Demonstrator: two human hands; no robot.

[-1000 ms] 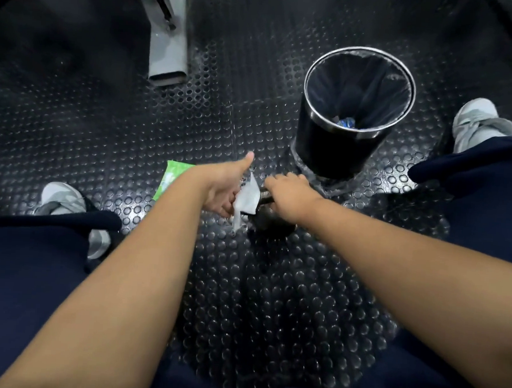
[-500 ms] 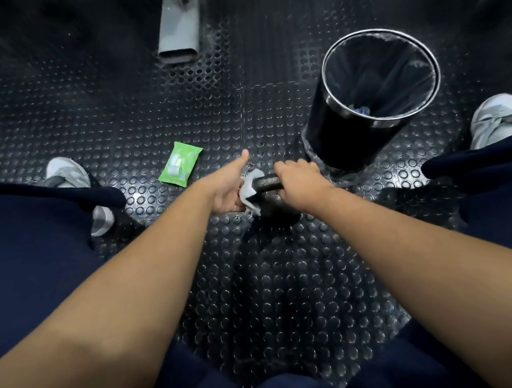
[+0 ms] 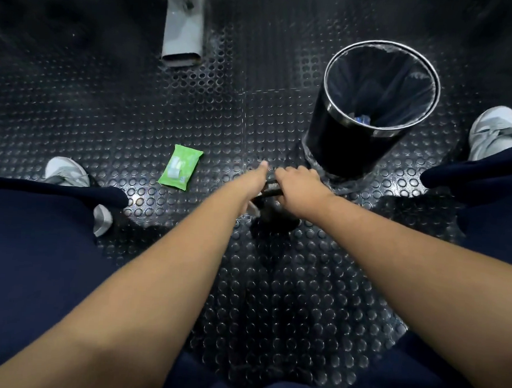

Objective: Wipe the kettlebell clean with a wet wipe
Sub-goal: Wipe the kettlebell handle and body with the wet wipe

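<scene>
The kettlebell stands on the floor beside the bin, the right hand gripping its handle with curled fingers, the left hand clutching a wet wipe against its side.

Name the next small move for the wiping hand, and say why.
Probably rub the wet wipe down onto the kettlebell body. The right hand grips the handle, steadying it, and the left hand holds the wipe beside the handle's left end.
</scene>
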